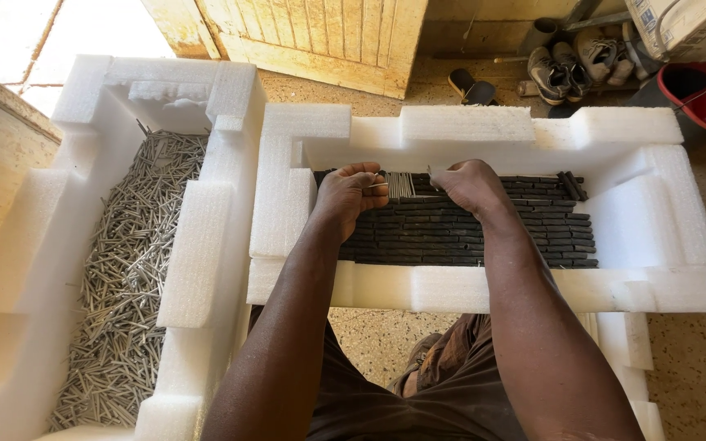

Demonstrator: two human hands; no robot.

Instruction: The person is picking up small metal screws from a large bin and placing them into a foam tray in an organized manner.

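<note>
Head view: a small row of thin nails point(399, 184) is pinched between the left hand point(350, 196) and right hand point(469, 184), both closed on its ends, above dark strips point(467, 233) in a white foam tray point(484, 287). The nails are judged stiff, light, sharp and prone to scatter; gripping both ends seems best.

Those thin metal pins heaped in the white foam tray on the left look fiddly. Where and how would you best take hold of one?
Pinch a single pin around the middle of its shaft, coming straight down from above. The pins lie flat and criss-crossed in a loose heap inside the foam tray, whose raised walls block a sideways approach. One lying on top, crosswise to its neighbours, probably lifts free most easily between fingertips.
</note>
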